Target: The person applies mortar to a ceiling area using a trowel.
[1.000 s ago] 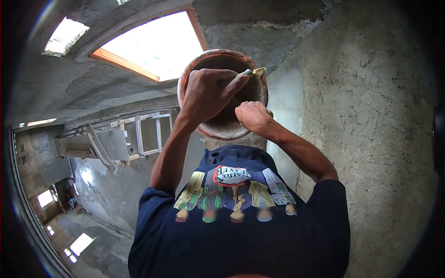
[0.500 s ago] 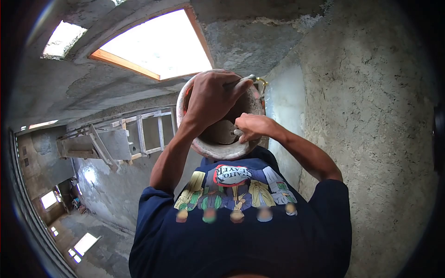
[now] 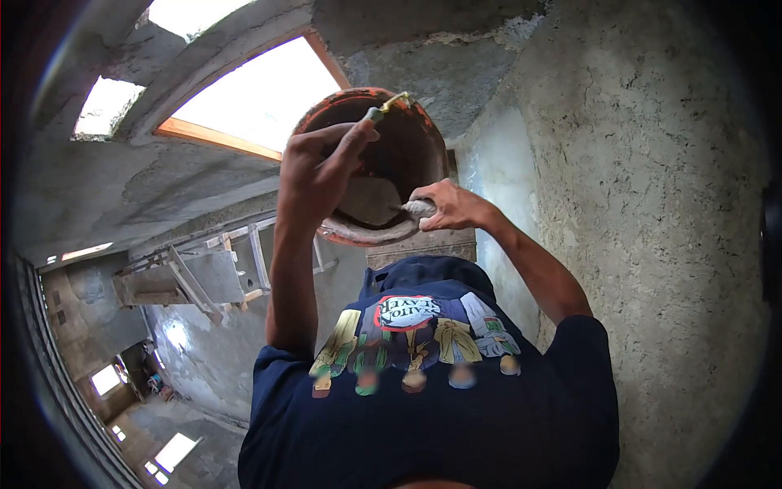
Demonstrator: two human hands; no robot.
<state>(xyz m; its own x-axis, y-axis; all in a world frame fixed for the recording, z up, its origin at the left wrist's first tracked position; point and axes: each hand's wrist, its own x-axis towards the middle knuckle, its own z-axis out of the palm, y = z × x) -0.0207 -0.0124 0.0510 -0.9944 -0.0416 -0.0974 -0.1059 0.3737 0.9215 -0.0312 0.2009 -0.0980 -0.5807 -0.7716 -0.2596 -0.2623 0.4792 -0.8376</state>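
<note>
A round bucket (image 3: pixel 423 134) with a mortar-caked, orange-red rim has its mouth turned toward me. My left hand (image 3: pixel 322 167) is at the bucket's left side, closed around a tool with a grey-green handle (image 3: pixel 375 114). A thin, bent yellow end sticks out of that handle over the far rim. At the near right rim, my right hand (image 3: pixel 452 204) grips the mortar-crusted handle of a trowel (image 3: pixel 419 209). The trowel's shank points left into the bucket, toward a flat grey surface low inside.
Wooden boards (image 3: pixel 432 243) lie below the bucket. A rough plastered wall (image 3: pixel 652 244) rises close on my right. To the left are a wood-framed opening (image 3: pixel 252 98) and a timber scaffold (image 3: pixel 195 277), with a concrete floor (image 3: pixel 204 432) farther off.
Both hands and the bucket appear shifted up and left in view. The left hand has turned more upright and moved left, showing more of the bucket's inside. The right hand has moved slightly.
</note>
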